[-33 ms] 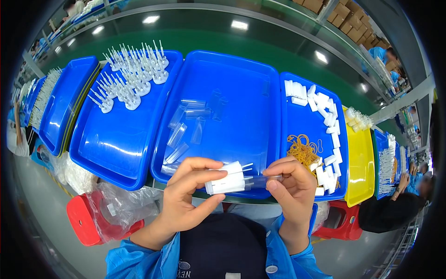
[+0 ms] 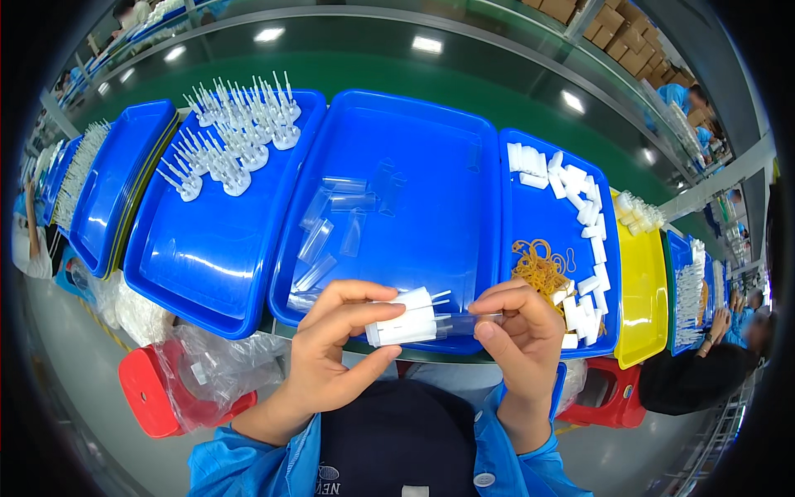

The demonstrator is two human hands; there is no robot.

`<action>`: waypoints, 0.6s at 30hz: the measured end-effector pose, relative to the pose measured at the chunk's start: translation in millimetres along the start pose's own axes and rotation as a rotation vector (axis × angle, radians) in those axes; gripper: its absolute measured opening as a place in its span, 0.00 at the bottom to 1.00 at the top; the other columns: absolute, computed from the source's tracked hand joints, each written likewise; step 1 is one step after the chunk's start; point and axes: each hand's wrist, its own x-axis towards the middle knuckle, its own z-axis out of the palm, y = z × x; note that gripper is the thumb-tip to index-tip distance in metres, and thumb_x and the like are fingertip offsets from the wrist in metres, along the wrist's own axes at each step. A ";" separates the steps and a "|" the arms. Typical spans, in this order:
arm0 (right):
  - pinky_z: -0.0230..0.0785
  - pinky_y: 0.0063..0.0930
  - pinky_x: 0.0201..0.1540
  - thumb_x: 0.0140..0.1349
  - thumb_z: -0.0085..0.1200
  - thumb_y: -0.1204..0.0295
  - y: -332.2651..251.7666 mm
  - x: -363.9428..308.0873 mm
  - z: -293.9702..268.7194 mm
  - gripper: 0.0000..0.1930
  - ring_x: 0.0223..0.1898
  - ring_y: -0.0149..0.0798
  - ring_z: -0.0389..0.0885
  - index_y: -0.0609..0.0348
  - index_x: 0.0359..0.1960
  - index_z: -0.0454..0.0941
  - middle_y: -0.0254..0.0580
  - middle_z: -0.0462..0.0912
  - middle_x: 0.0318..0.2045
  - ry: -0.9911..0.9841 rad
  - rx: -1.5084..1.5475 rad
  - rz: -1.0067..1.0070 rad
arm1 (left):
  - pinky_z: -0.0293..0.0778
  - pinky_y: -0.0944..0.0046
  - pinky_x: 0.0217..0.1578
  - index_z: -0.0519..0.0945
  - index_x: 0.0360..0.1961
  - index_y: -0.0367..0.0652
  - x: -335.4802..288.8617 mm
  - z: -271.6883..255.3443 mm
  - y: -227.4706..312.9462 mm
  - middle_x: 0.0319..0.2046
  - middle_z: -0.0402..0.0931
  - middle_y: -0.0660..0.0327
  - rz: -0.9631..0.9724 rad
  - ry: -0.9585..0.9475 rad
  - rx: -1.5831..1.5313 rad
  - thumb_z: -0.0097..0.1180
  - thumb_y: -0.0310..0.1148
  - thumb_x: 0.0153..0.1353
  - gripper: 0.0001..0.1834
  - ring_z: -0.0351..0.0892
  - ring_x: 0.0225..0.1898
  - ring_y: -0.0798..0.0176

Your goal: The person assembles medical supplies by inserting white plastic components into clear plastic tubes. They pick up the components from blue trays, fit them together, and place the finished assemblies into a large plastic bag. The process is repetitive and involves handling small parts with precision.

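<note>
My left hand (image 2: 335,356) is closed round a small bundle of white cylindrical pieces (image 2: 412,325), thumb below and fingers above. Two thin white prongs stick out of the bundle's right end. Between thumb and fingertips my right hand (image 2: 523,331) pinches a clear plastic tube (image 2: 455,325), whose left end meets the lower white piece. Whether the tube goes around that piece or only touches it, I cannot tell. Both hands are above the near edge of the middle blue tray (image 2: 431,224). Loose clear tubes (image 2: 315,240) lie in the tray's left part.
On the left, a blue tray (image 2: 195,257) carries clusters of upright white-stemmed parts (image 2: 236,132). The right blue tray (image 2: 546,215) contains white blocks (image 2: 534,161) and yellow-brown rubber bands (image 2: 538,269). Beyond it is a yellow tray (image 2: 642,290). Red stools (image 2: 145,393) stand below.
</note>
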 end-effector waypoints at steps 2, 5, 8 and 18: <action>0.66 0.20 0.39 0.57 0.58 0.84 0.0 -1.5 2.3 0.09 0.35 0.28 0.74 0.70 0.39 0.78 0.44 0.75 0.39 0.007 -0.019 -0.008 | 0.75 0.69 0.40 0.80 0.48 0.35 -0.2 3.7 1.2 0.50 0.71 0.50 -0.006 0.033 -0.010 0.63 0.17 0.51 0.20 0.77 0.45 0.63; 0.66 0.20 0.38 0.57 0.58 0.84 7.4 -5.7 9.2 0.09 0.35 0.27 0.73 0.70 0.40 0.77 0.43 0.75 0.39 0.067 0.015 -0.055 | 0.74 0.67 0.41 0.81 0.46 0.35 0.7 3.4 -0.5 0.50 0.71 0.50 0.040 0.025 0.081 0.64 0.17 0.50 0.19 0.77 0.45 0.61; 0.66 0.20 0.38 0.58 0.57 0.83 11.9 -8.7 11.9 0.09 0.34 0.27 0.73 0.70 0.40 0.77 0.43 0.75 0.39 0.105 0.035 -0.062 | 0.75 0.64 0.42 0.82 0.44 0.35 3.0 3.7 -0.6 0.50 0.71 0.50 0.093 0.004 0.156 0.64 0.17 0.50 0.18 0.77 0.46 0.58; 0.67 0.19 0.39 0.60 0.55 0.85 12.2 -7.8 10.6 0.08 0.36 0.27 0.74 0.70 0.41 0.76 0.43 0.75 0.39 0.066 0.055 -0.019 | 0.75 0.64 0.42 0.83 0.43 0.38 2.6 1.8 -2.9 0.50 0.71 0.50 0.148 -0.038 0.213 0.63 0.17 0.50 0.17 0.77 0.48 0.55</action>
